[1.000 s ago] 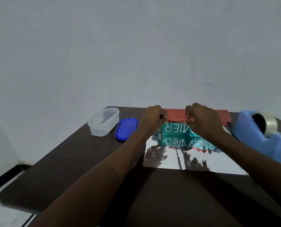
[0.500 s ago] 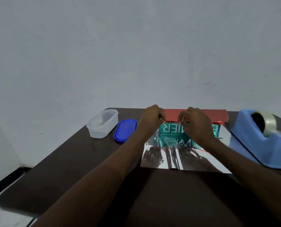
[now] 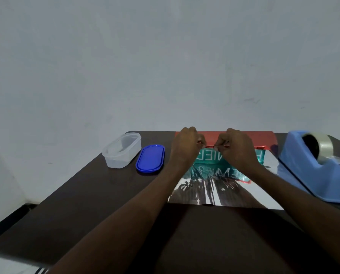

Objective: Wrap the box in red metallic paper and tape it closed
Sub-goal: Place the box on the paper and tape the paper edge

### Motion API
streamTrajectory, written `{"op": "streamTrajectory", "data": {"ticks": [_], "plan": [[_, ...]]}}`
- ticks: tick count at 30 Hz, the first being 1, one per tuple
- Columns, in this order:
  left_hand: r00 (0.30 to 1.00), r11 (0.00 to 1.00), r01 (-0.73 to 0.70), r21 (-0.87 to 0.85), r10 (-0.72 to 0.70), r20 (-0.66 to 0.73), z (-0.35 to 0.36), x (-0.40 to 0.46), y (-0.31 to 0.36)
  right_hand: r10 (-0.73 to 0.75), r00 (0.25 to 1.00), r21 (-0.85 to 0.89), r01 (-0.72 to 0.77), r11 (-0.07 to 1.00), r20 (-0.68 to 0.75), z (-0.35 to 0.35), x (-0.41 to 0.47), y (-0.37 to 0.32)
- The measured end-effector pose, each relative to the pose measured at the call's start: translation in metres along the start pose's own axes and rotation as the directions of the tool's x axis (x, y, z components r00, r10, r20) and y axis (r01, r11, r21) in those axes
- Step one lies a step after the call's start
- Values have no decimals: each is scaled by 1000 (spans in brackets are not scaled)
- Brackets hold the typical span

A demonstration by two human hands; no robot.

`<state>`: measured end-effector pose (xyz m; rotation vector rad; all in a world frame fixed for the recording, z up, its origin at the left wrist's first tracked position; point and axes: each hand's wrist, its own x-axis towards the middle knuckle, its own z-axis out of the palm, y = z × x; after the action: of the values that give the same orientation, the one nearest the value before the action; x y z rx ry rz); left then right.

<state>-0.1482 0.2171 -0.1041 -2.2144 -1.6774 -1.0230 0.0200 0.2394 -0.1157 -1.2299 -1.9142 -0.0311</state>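
**Far Edge Comes Over the Box**

Both hands are up at the far side of the sheet, working one edge together. The left hand (image 3: 186,146) has its fingers curled in, pinching the folded rim of the red metallic paper (image 3: 244,137). The right hand (image 3: 237,149) pinches the same rim just beside it, knuckles toward the camera. Two grips close together keep the fold line straight as it travels, and that looks like the reason for the pairing.

The box (image 3: 210,157), teal with white lettering, lies on the middle of the sheet, directly under and just in front of the hands, partly hidden by them. The silver underside of the paper faces up and spreads toward the camera, mirroring the box and the forearms. The red face shows only where the far edge is turned up behind the hands. Placing the box on the silver side makes sense, since the red ends up outside once the flaps close.

The blue tape dispenser (image 3: 319,171) sits at the right, touching or overlapping the sheet's right edge, its roll within easy reach of the right hand. No tape is on the paper yet. Off to the left, well apart from the work, stand a clear plastic container (image 3: 122,150) and its blue lid (image 3: 151,158), side by side on the dark table (image 3: 82,204).

Judging from this, the wrap is at its first fold, with taping to come.
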Motion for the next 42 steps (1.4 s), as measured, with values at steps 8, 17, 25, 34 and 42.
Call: {"op": "streamTrajectory", "data": {"ticks": [8, 17, 25, 34, 42], "plan": [[997, 999, -42, -33, 40, -60, 0, 1, 8, -1, 1000, 20, 1, 1000, -11, 0, 0, 0], [998, 996, -70, 48, 70, 0, 9, 5, -2, -1, 999, 25, 0, 1000, 34, -7, 0, -3], [998, 999, -20, 25, 18, 64, 7, 9, -7, -1, 998, -80, 6, 997, 64, -14, -13, -11], [961, 995, 13, -95, 14, 277, 10, 72, 18, 747, 639, 610, -669, 424, 182, 0, -32, -15], [816, 986, -47, 160, -54, 576, 52, 114, 25, 731, 588, 679, -694, 237, 346, 18, -30, 3]]}}
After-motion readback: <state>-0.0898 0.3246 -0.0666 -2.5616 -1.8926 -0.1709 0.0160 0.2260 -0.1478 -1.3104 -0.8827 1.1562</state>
